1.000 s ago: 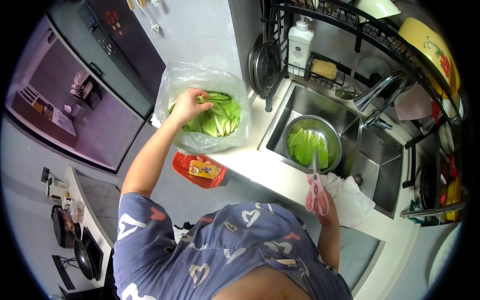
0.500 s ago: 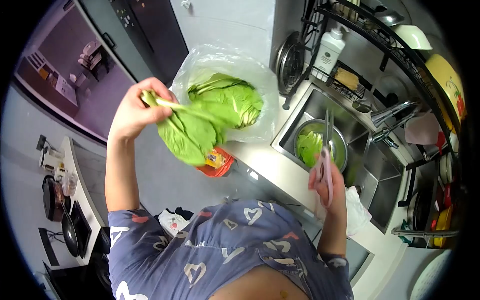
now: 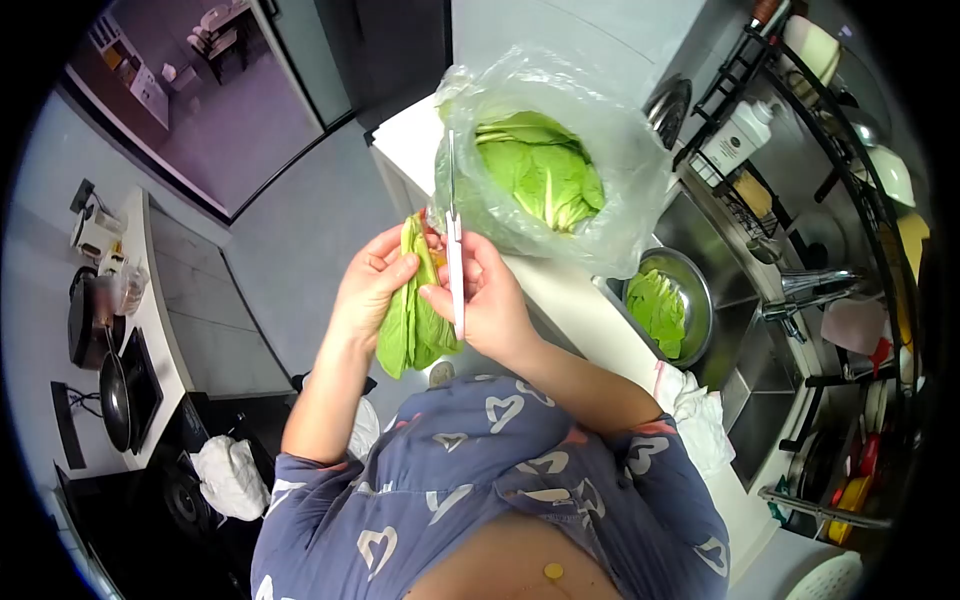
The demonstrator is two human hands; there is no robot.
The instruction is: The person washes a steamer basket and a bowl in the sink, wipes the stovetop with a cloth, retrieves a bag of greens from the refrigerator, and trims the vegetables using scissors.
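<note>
Plastic bag holds greens; metal bowl in sink holds leaves. Your left hand pinches leaf bunch before you, right hand grips scissors; edge-on, blade gap unclear.

Scissor blades — shiny metal; bag — glossy plastic.
</note>
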